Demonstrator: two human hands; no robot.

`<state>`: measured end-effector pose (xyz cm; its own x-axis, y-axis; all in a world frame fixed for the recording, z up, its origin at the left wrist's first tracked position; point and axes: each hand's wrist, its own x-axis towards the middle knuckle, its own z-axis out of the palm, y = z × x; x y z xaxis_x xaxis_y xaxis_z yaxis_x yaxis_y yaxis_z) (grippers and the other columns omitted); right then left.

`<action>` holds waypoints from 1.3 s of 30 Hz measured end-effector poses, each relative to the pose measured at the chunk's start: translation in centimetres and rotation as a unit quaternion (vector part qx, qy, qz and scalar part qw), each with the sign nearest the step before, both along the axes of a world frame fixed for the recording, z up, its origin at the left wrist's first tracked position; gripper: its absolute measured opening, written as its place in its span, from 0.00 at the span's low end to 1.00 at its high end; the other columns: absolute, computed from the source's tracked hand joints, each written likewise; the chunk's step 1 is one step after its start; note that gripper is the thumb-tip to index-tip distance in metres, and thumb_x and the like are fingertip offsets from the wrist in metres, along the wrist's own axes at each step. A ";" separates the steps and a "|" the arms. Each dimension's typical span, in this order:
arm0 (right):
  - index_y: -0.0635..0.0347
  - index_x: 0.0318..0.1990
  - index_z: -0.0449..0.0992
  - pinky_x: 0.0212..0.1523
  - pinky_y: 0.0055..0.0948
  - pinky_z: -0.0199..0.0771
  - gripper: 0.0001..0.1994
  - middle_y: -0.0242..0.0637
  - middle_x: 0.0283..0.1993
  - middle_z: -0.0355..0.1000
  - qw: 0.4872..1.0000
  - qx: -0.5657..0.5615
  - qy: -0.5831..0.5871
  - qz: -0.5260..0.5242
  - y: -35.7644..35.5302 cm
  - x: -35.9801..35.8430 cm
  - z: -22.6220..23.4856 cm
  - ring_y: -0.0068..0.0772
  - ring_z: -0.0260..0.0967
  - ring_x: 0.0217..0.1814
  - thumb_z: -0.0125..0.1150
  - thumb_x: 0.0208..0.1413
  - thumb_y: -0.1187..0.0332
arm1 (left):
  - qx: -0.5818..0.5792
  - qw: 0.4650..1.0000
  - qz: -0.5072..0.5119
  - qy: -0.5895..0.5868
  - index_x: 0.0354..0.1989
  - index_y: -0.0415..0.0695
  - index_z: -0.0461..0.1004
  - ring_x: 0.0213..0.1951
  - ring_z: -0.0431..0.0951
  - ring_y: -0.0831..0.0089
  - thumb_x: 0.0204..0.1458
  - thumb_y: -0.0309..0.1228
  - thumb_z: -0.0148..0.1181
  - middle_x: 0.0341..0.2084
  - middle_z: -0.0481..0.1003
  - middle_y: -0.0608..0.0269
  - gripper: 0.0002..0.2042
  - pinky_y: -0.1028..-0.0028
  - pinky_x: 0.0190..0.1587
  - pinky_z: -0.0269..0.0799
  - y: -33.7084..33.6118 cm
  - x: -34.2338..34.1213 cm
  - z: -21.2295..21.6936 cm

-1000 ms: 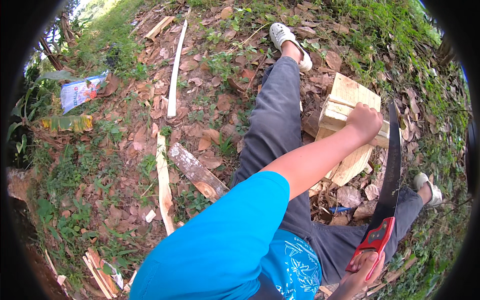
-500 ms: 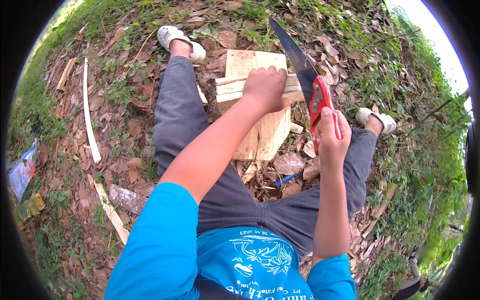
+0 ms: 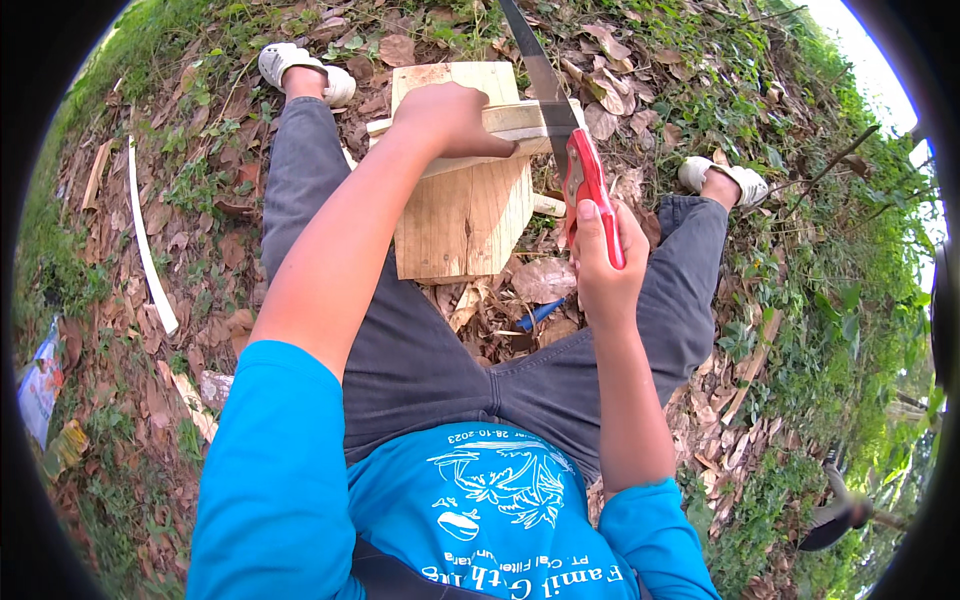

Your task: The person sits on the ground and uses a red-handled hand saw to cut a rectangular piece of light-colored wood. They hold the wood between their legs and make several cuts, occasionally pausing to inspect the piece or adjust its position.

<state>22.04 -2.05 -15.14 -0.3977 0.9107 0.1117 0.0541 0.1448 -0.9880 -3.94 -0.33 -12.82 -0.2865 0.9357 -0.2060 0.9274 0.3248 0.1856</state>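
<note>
My right hand [image 3: 610, 248] is wrapped round the red handle of a pruning saw [image 3: 590, 170]. Its dark curved blade points away from me and crosses the right end of some pale wooden strips [image 3: 522, 122]. Whether the teeth bite into the wood is hard to tell. These strips lie crosswise over a thick wooden block [image 3: 465, 225] between my legs. From above, my left hand [image 3: 445, 118] grips the strips, with the thumb stretched along them toward the blade; most of its fingers are hidden on the far side.
Dry leaves and grass cover the ground. A small blue object [image 3: 541, 313] lies near the block. To the left are a long pale strip [image 3: 147, 240], a short wood piece [image 3: 97, 175] and a plastic packet [image 3: 40, 385]. Another stick [image 3: 755, 365] lies right of my leg.
The saw has moved from beside the strips' right end to across it. My left hand has shifted left along the strips, its thumb now extended. The whole view has shifted slightly.
</note>
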 end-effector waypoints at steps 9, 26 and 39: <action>0.60 0.35 0.73 0.23 0.17 0.59 0.13 0.24 0.23 0.65 0.997 -0.076 -0.035 -0.006 -7.8 10.5 3.8 0.12 0.60 0.22 0.60 0.69 0.60 | 0.089 0.993 -0.049 0.067 0.44 0.42 0.79 0.41 0.85 0.55 0.40 0.62 0.69 0.35 0.83 0.49 0.34 0.59 0.45 0.81 -2.7 2.5 -0.9; 0.62 0.33 0.73 0.28 0.21 0.60 0.14 0.29 0.27 0.67 0.992 -0.059 -0.108 -0.015 -11.6 13.6 3.3 0.16 0.62 0.27 0.61 0.68 0.61 | -0.010 0.996 -0.078 0.042 0.68 0.41 0.64 0.54 0.78 0.52 0.35 0.59 0.77 0.51 0.76 0.46 0.52 0.58 0.54 0.76 -3.0 1.6 -1.1; 0.58 0.32 0.72 0.22 0.17 0.54 0.13 0.19 0.23 0.62 0.997 -0.077 0.020 -0.005 -2.9 5.0 2.4 0.08 0.54 0.22 0.62 0.69 0.62 | 0.098 0.990 -0.021 0.094 0.71 0.42 0.62 0.58 0.73 0.53 0.37 0.54 0.78 0.53 0.73 0.50 0.52 0.56 0.58 0.70 -5.3 4.4 -3.4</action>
<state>27.06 -4.94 -12.76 -0.3872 0.9219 -0.0136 0.0142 -0.0087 -0.9999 0.49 -5.58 -16.21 -0.2633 0.9641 0.0351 0.9633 0.2608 0.0637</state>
